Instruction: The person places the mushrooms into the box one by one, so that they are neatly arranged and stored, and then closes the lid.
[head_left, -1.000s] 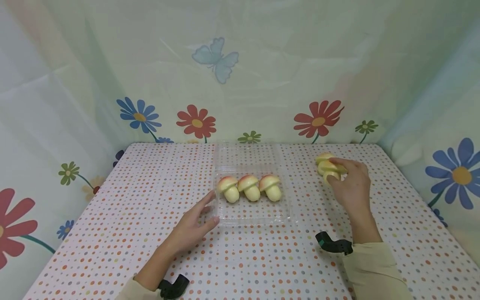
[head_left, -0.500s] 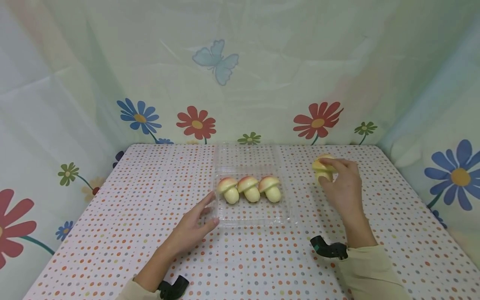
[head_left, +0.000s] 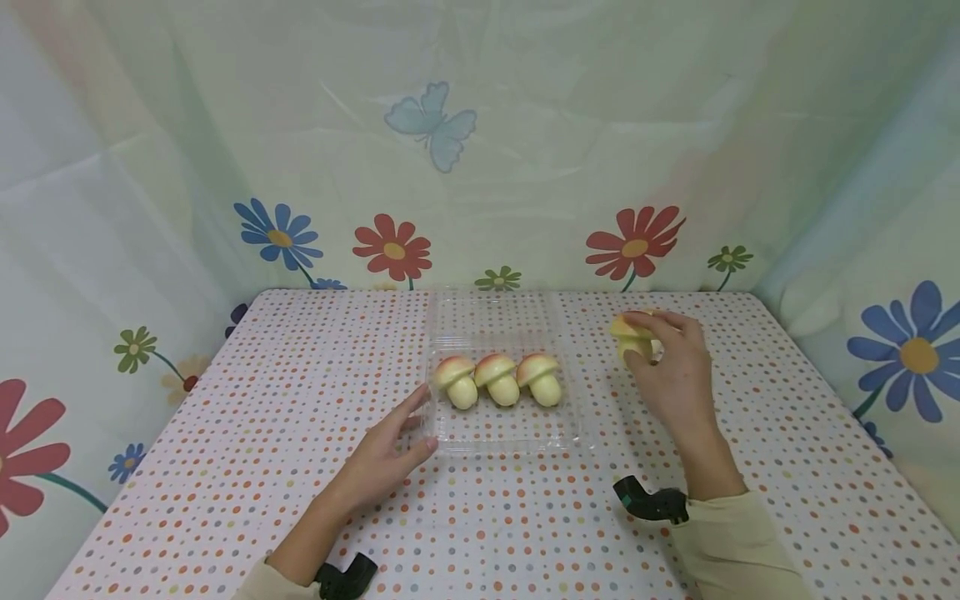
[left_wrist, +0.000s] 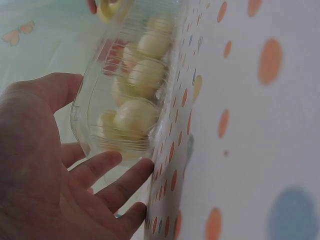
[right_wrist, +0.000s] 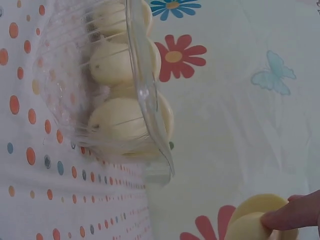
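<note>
A clear plastic tray (head_left: 510, 433) with its lid open toward the back lies mid-table and holds three toy mushrooms (head_left: 498, 377) in a row. My left hand (head_left: 390, 454) rests with straight fingers against the tray's left front corner; the left wrist view shows the fingers (left_wrist: 107, 167) touching the tray (left_wrist: 87, 112). My right hand (head_left: 671, 375) holds a fourth toy mushroom (head_left: 628, 335) lifted to the right of the tray. In the right wrist view a fingertip (right_wrist: 292, 214) presses that mushroom (right_wrist: 255, 220), with the tray (right_wrist: 145, 95) to its left.
The table (head_left: 225, 467) wears a dotted cloth. Flower-print curtains (head_left: 480, 150) close in the back and both sides. Black wrist mounts (head_left: 648, 502) sit on both forearms.
My right hand has lifted one mushroom and carried it left toward the tray. The second mushroom seen by that hand earlier is no longer visible. The left hand has stayed put.
</note>
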